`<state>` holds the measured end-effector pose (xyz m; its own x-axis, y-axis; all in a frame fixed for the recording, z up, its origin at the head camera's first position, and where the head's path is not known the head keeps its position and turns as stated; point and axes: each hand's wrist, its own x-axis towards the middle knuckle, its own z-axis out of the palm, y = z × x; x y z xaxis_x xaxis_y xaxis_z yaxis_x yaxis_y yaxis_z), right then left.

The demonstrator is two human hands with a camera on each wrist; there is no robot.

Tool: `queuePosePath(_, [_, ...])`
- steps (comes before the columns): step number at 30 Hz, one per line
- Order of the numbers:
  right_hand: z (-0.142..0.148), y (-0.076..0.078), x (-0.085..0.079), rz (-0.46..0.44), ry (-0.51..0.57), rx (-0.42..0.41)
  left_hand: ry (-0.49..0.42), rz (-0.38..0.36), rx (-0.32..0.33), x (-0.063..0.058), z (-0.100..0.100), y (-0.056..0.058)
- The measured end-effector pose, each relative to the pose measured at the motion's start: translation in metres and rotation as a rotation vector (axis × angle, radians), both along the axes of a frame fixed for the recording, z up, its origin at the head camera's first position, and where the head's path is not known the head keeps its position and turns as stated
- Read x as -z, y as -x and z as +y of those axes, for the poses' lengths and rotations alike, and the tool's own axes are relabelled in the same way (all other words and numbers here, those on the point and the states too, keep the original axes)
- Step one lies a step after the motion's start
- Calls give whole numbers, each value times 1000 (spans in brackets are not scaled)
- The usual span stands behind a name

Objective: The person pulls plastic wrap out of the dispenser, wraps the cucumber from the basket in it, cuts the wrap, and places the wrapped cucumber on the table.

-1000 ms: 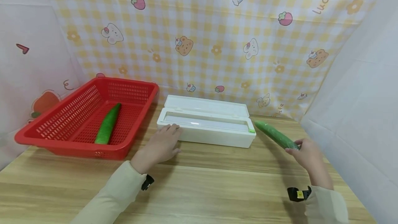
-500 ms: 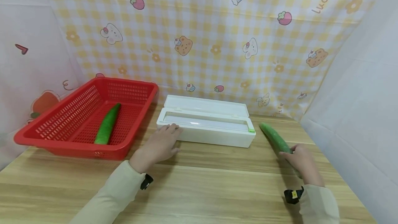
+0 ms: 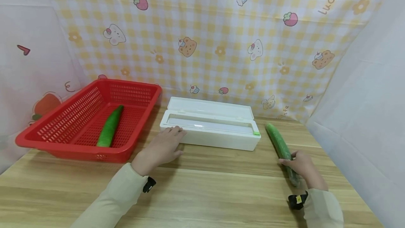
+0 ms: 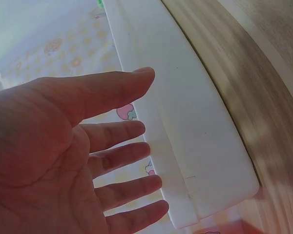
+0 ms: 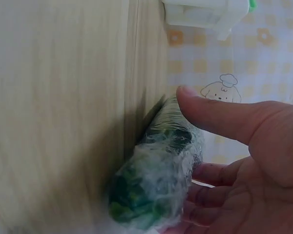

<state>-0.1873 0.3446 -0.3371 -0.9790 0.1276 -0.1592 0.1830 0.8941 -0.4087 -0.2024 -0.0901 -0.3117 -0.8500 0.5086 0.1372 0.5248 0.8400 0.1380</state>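
Note:
A white cling film dispenser (image 3: pixel 218 136) stands mid-table with its lid raised and a green tab at its right end. My left hand (image 3: pixel 162 147) touches the dispenser's front top edge at its left end. In the left wrist view the fingers of the left hand (image 4: pixel 53 151) look straight and spread. To the right, a cucumber (image 3: pixel 278 141) wrapped in clear film lies on the table, slanting toward me. My right hand (image 3: pixel 302 166) holds it near its closer end. The right wrist view shows the crinkled film over the cucumber's end (image 5: pixel 146 190), between thumb and fingers.
A red plastic basket (image 3: pixel 134 140) stands at the left with another green cucumber (image 3: pixel 109 127) inside. Behind the wooden table (image 3: pixel 215 200) hangs a checked, printed curtain (image 3: pixel 215 69). White cloth walls (image 3: pixel 364 115) close off both sides.
My right hand has lowered the wrapped cucumber onto the table and moved slightly left and nearer. The cucumber has turned to point more away from me. The left hand stays at the dispenser.

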Motion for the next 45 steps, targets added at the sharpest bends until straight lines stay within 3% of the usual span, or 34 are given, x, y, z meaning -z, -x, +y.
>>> queuePosePath(8, [1, 0, -2, -63, 8, -5, 0, 3, 8, -1, -3, 4])
queuePosePath(13, [-2, 1, -3, -37, 17, -7, -56, 56, -46, -3, -4, 10])
queuePosePath(18, [-24, 2, -10, 124, 7, -42, -189, 154, -138, 0, -9, 17])
queuePosePath(25, [-77, 8, -12, 434, 50, -260, -312, 152, -195, 13, -18, 28])
queuePosePath(30, [-99, 9, -5, 497, 34, -356, -335, 136, -229, 18, -22, 34])
queuePosePath(38, [-103, 10, 0, 496, -37, -334, -389, 186, -243, 23, -24, 41])
queuePosePath(45, [-109, 22, -1, 533, -85, -262, -387, 184, -260, 25, -25, 45])
